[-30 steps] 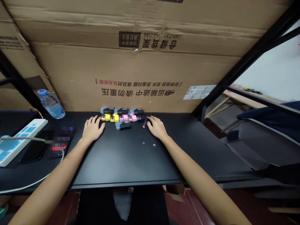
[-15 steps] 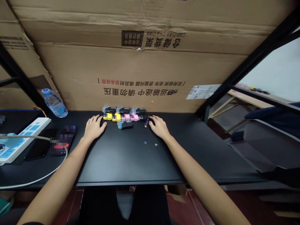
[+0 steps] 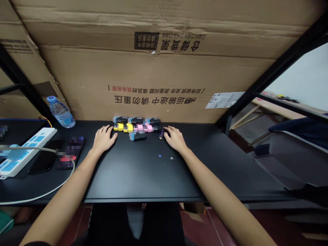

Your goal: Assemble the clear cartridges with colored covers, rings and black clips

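My left hand [image 3: 104,139] lies flat on the black tabletop with its fingers spread, left of a cluster of small plastic devices. My right hand [image 3: 175,138] also rests flat and open, close beside a slim dark screwdriver [image 3: 161,133]. In the cluster, several black devices with clear ends [image 3: 135,120] stand in a back row. Before them is a row of yellow-and-black pieces [image 3: 128,127], pink-and-black pieces [image 3: 147,127] and a black piece [image 3: 156,128]. One more black device with a clear end [image 3: 137,135] lies in front. Neither hand holds anything.
A small blue disc [image 3: 160,156] and a white ring-like bit [image 3: 171,158] lie on the tabletop [image 3: 123,177]. At left are a water bottle [image 3: 60,112], a white power strip [image 3: 28,150], phones [image 3: 44,159] and a cable [image 3: 64,182]. A cardboard sheet [image 3: 159,71] stands behind.
The whole view has shifted slightly, with things appearing a little further right. Both hands and the devices keep their places on the tabletop.
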Demonstrator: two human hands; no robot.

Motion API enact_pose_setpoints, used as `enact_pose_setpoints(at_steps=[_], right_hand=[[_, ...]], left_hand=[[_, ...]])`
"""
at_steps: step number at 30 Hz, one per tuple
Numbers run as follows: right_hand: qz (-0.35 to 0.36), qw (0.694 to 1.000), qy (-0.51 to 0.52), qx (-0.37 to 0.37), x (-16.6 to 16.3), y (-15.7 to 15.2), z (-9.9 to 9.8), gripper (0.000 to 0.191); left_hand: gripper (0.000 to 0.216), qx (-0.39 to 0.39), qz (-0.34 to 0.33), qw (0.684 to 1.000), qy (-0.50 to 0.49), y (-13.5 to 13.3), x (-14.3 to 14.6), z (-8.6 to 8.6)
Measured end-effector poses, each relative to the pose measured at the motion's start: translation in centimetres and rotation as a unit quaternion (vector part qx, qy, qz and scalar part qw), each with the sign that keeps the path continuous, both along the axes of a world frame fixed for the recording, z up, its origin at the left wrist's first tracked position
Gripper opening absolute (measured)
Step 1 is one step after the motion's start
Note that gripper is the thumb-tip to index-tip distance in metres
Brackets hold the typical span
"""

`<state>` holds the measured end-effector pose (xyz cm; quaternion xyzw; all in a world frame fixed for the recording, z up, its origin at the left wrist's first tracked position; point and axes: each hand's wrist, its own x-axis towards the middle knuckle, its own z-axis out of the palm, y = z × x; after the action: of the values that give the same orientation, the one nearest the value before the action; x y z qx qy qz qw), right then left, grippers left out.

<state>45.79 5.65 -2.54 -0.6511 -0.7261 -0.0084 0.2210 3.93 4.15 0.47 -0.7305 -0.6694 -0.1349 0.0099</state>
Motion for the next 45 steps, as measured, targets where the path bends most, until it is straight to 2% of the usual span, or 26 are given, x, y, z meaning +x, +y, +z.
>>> enact_pose_setpoints(at_steps=[45], right_hand=[[-0.007, 1.000, 0.012, -0.005, 0.03, 0.08, -0.05, 0.050]], left_hand=[[0.066, -0.002, 0.000, 1.000, 0.003, -0.07, 0.08, 0.12]])
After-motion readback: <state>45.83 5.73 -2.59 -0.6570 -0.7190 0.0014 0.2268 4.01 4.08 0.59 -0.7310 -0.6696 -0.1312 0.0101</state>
